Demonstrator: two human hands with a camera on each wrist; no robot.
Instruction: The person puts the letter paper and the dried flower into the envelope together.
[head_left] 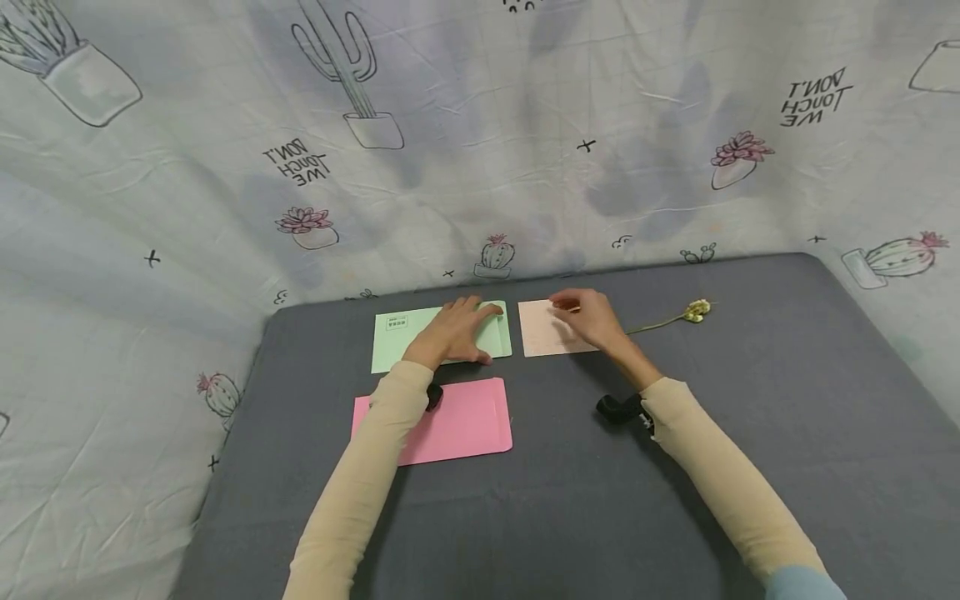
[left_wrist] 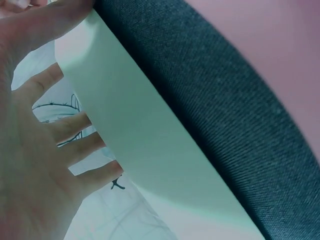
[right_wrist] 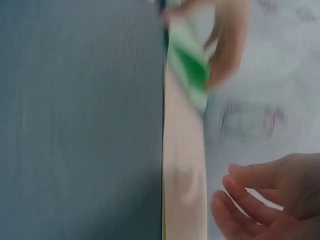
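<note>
My left hand (head_left: 453, 333) spans the light green envelope (head_left: 386, 350), its thumb at the near edge and its fingers at the far edge. A dark green gap shows at the envelope's right end in the right wrist view. My right hand (head_left: 591, 321) hovers over the pale pink card (head_left: 536, 333). Its loosely bent fingers (right_wrist: 255, 175) stand apart from the card and hold nothing. Nearer to me, partly hidden by the left sleeve, lies a bright pink envelope (head_left: 465, 425).
A yellowish flower (head_left: 697, 311) on a thin stem lies right of the card. All of it rests on a table with a dark grey cloth (head_left: 555, 500). A pale curtain printed with cacti (head_left: 510, 150) hangs behind the table.
</note>
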